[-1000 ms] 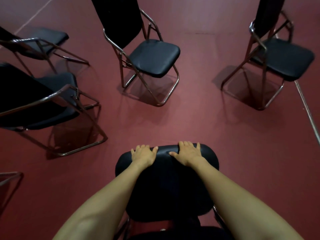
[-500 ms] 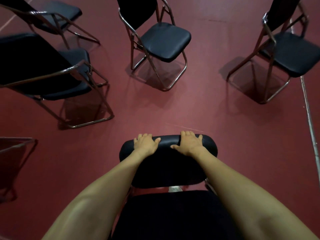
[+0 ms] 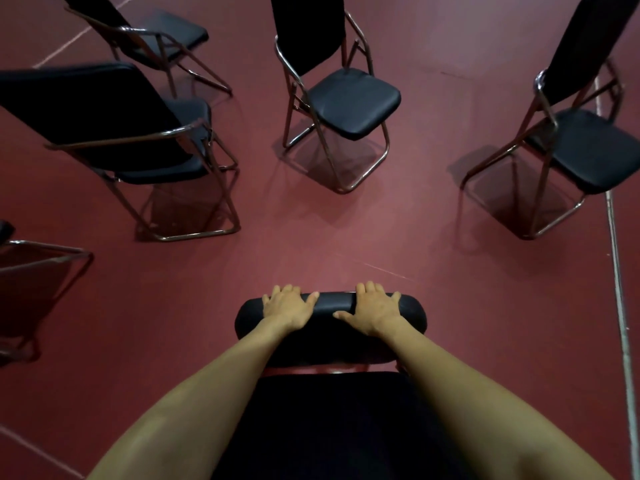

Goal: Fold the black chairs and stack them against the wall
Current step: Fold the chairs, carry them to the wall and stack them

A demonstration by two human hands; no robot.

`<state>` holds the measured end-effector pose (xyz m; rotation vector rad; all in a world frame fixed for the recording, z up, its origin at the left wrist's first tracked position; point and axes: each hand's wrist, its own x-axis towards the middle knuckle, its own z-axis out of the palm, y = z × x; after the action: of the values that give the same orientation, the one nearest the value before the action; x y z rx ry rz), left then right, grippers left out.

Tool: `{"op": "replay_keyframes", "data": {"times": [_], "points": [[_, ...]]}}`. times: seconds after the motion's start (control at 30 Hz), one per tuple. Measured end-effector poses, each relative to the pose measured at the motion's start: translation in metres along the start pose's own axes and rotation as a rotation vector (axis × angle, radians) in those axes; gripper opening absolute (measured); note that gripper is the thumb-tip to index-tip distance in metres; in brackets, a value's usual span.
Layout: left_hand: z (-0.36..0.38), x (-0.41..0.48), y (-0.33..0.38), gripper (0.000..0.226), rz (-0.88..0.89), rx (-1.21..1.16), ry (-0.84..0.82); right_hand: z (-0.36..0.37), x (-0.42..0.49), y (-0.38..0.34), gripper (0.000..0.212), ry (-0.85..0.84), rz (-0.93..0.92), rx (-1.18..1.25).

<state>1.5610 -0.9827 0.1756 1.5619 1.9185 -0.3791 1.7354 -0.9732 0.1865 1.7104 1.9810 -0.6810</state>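
A black folding chair stands right in front of me, and its padded panel [image 3: 334,303] lies across the lower middle of the view. My left hand [image 3: 289,308] grips the left half of the panel, fingers curled over the far edge and thumb on the near side. My right hand [image 3: 375,311] holds the right half the same way. Below a narrow red gap, a second black panel [image 3: 329,420] of the same chair fills the space between my forearms. Its legs are hidden.
Unfolded black chairs with chrome frames stand around on the red floor: one ahead [image 3: 353,102], one at the right [image 3: 588,147], one at the left [image 3: 104,109] and one behind it [image 3: 166,32]. A chair frame [image 3: 41,258] shows at the left edge. A pale floor line [image 3: 620,289] runs down the right.
The panel under my hands has tipped and looks narrower, and a second black panel has come into view below it. Both hands kept their hold. The other chairs have shifted in view.
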Motion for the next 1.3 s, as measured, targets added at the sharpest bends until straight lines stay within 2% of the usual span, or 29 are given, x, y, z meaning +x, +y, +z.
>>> {"op": "replay_keyframes", "data": {"times": [0.43, 0.53, 0.7, 1.0, 1.07, 1.13, 1.2, 1.3], "points": [[0.017, -0.034, -0.001, 0.058, 0.007, -0.015, 0.017, 0.008, -0.023, 0.006, 0.079, 0.001, -0.092, -0.092], [0.028, -0.044, -0.004, 0.056, 0.01, -0.057, -0.019, 0.023, -0.036, 0.008, 0.082, -0.025, -0.156, -0.146], [0.039, -0.052, -0.022, 0.056, 0.019, -0.211, -0.122, 0.039, -0.048, 0.008, 0.08, -0.084, -0.175, -0.069], [-0.001, -0.056, -0.013, 0.044, 0.067, -0.109, -0.155, 0.026, -0.019, -0.01, 0.093, -0.137, -0.197, -0.376], [-0.005, -0.076, -0.014, 0.043, 0.058, -0.067, -0.075, 0.019, -0.01, -0.013, 0.096, -0.175, -0.193, -0.38], [0.001, -0.1, -0.019, 0.042, 0.017, -0.019, 0.088, 0.017, -0.005, -0.013, 0.095, -0.174, -0.198, -0.329], [0.008, -0.12, -0.021, 0.039, -0.026, -0.025, 0.299, 0.015, 0.003, -0.009, 0.09, -0.162, -0.2, -0.213], [0.011, -0.134, -0.018, 0.032, -0.075, -0.064, 0.727, 0.01, 0.015, -0.004, 0.08, -0.163, -0.232, -0.157]]}}
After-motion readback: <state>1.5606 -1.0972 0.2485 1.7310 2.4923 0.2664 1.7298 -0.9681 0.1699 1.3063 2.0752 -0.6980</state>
